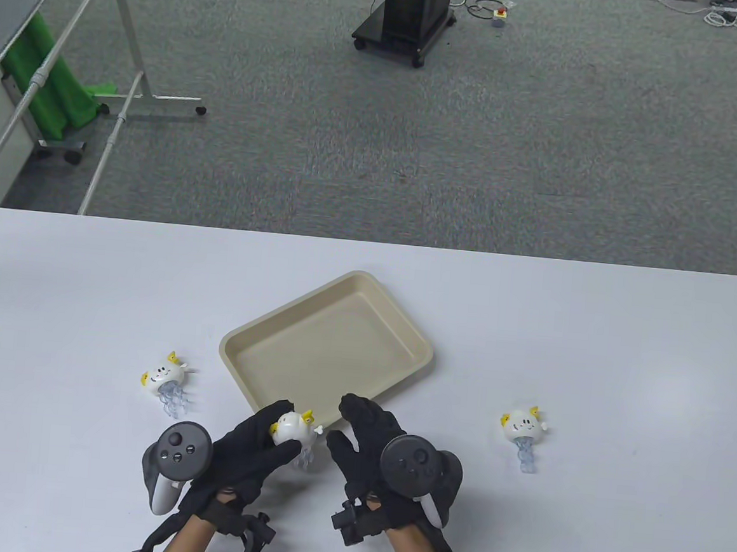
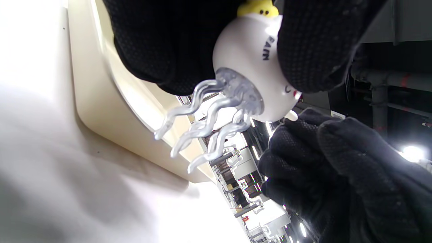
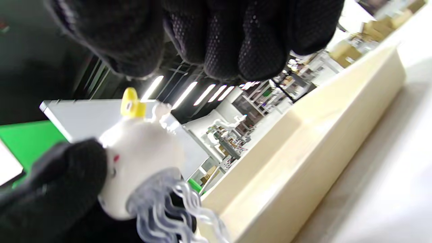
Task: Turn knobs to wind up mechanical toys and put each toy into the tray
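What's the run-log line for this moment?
left hand: holds white jellyfish wind-up toy | right hand: open beside it | beige plastic tray: empty

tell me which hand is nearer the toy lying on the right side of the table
Right. The right hand is beside that toy, apart from it; the left hand is farther off, holding another toy.

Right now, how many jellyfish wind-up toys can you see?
3. One toy is gripped in the left hand just in front of the tray; one lies on the table left of the tray; one lies to its right.
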Available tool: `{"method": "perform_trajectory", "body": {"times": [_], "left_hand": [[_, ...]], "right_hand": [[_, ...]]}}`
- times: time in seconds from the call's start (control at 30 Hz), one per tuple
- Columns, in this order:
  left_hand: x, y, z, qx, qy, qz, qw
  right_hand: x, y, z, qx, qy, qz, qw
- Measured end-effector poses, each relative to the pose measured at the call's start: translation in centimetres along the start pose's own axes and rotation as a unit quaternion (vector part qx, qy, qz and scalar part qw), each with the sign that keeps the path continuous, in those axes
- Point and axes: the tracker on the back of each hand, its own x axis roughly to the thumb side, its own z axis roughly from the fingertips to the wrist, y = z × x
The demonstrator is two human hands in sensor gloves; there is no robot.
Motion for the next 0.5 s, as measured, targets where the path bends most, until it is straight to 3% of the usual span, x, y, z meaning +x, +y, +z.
{"method": "perform_trajectory", "body": {"times": [0.17,0.5], "left_hand": [[0.0,0.0,0.0,-0.001,-0.002,0.0,1.0],[0.0,-0.1,0.0,-0.004,-0.002,-0.001,1.0]], "right_hand": [[1.3,1.5,0.5,0.025,-0.053,0.112,0.992],[2.6,2.6,1.0,-0.02,-0.096,0.194,0.976]]}}
